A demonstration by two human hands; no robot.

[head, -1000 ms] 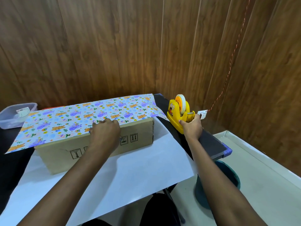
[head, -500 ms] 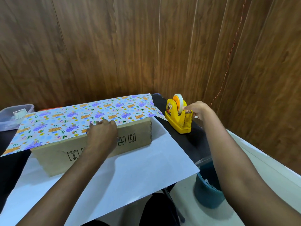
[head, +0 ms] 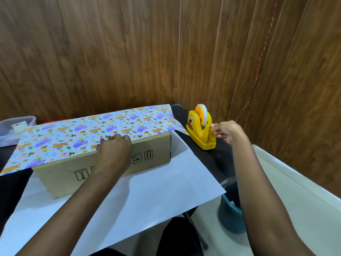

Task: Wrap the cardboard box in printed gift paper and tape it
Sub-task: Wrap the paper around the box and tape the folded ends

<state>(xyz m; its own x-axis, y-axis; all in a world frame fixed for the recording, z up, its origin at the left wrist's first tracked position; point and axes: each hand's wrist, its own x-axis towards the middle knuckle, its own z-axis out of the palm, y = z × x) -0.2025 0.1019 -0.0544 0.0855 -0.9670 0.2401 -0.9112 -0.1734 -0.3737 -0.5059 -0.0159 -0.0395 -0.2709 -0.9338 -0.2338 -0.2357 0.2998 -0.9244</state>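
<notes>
One cardboard box (head: 60, 180): lying lengthwise on one black table (head: 208, 157), front face bare, arrow marks showing.
One gift paper (head: 73, 133) sheet: printed side draped over box top, white underside spread flat in front of box.
One left hand (head: 114, 150): at box's top front edge, fingers curled together, gripping the paper's edge there.
One right hand (head: 227, 131): right of box, thumb and fingertips pinching the tape end (head: 213, 125).
One tape dispenser (head: 201, 130): yellow, upright, right of box, apart from it, carrying one tape roll (head: 202, 113).
One plastic container (head: 11, 133): left of box, partly behind the paper.
One bin (head: 230, 215): right of box, lower, on the floor.
</notes>
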